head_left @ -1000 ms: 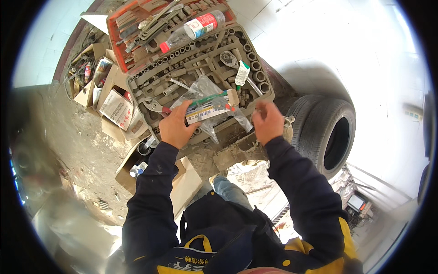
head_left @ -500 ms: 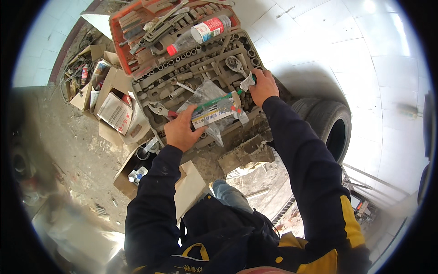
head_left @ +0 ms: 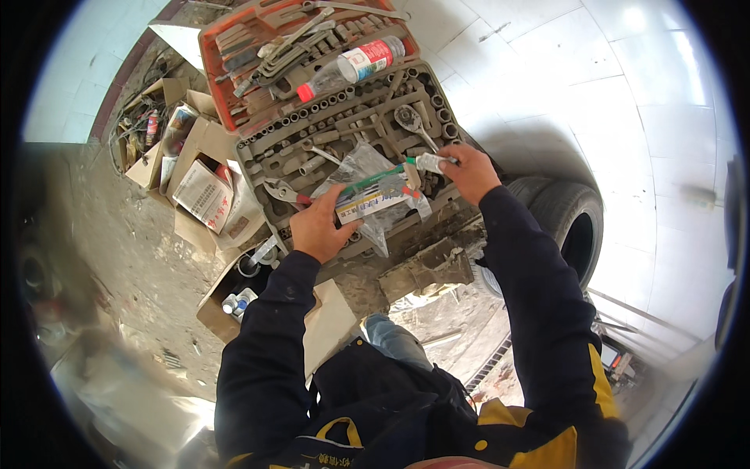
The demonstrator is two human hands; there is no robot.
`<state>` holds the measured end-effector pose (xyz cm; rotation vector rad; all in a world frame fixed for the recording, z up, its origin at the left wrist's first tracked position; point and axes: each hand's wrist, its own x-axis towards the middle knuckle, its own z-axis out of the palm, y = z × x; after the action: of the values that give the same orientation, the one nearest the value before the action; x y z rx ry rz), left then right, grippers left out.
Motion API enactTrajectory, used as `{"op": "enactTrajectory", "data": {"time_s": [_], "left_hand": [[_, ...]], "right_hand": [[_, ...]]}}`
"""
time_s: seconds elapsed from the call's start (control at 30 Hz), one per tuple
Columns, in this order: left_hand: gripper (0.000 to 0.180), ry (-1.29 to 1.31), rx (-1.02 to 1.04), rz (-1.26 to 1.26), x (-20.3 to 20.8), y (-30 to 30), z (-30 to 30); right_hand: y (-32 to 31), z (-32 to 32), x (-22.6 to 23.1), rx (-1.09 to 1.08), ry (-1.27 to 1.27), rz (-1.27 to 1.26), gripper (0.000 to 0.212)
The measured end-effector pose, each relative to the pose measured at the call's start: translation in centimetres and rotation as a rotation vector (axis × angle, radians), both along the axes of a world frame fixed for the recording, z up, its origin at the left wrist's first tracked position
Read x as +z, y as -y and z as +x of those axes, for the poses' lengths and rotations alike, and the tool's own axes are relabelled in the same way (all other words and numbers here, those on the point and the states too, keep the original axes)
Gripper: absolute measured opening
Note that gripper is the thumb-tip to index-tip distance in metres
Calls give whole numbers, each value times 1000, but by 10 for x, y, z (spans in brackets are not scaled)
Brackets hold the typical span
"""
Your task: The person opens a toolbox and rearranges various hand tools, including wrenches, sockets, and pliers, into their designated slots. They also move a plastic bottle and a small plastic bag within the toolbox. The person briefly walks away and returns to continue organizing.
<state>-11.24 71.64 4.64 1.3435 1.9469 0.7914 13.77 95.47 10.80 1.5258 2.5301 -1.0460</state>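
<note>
My left hand (head_left: 319, 228) pinches the left end of a clear plastic packet (head_left: 376, 231) with a printed white label (head_left: 373, 202), held over the open tool case (head_left: 262, 176). A slim green stick-like thing (head_left: 369, 180) lies along the label's upper edge. At its right end is a crumpled silvery-white piece (head_left: 430, 162), which my right hand (head_left: 473, 175) grips between thumb and fingers. Pliers with red handles (head_left: 285, 192) rest in the case by my left fingers. A ratchet wrench (head_left: 410, 121) lies just beyond my right hand.
Sockets (head_left: 332, 100) fill the case, and a red-capped plastic bottle (head_left: 351, 66) lies across it. Cardboard boxes (head_left: 191, 148) stand at the left; another open box (head_left: 215, 309) is near my left forearm. Tyres (head_left: 578, 227) stand at the right beside a white tiled surface (head_left: 601, 102).
My right hand has drawn back toward me and slightly right, and the silvery-white piece now points sideways. My left hand still holds the packet. The whole view has shifted slightly.
</note>
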Motion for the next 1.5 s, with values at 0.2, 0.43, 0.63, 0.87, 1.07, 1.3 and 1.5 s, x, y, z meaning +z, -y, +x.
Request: {"op": "enactTrajectory", "data": {"time_s": [0.2, 0.43, 0.63, 0.87, 1.07, 1.3, 1.5], "left_hand": [[75, -40, -4, 21, -7, 2, -1], [72, -11, -37, 100, -12, 5, -3], [68, -29, -31, 91, -4, 8, -6], [66, 22, -12, 59, 3, 8, -8], [72, 36, -1, 73, -4, 9, -8], [76, 211, 83, 95, 9, 12, -16], [77, 141, 69, 170, 30, 26, -10]], "right_hand": [[18, 5, 18, 1, -13, -234, 25], [4, -5, 15, 128, 103, -228, 25], [15, -23, 7, 61, -47, -294, 36], [20, -19, -3, -437, -385, -379, 28], [52, -34, -14, -344, -371, -154, 8], [62, -54, 31, -307, -432, -201, 15], [87, -68, 51, -376, -665, -480, 27]]}}
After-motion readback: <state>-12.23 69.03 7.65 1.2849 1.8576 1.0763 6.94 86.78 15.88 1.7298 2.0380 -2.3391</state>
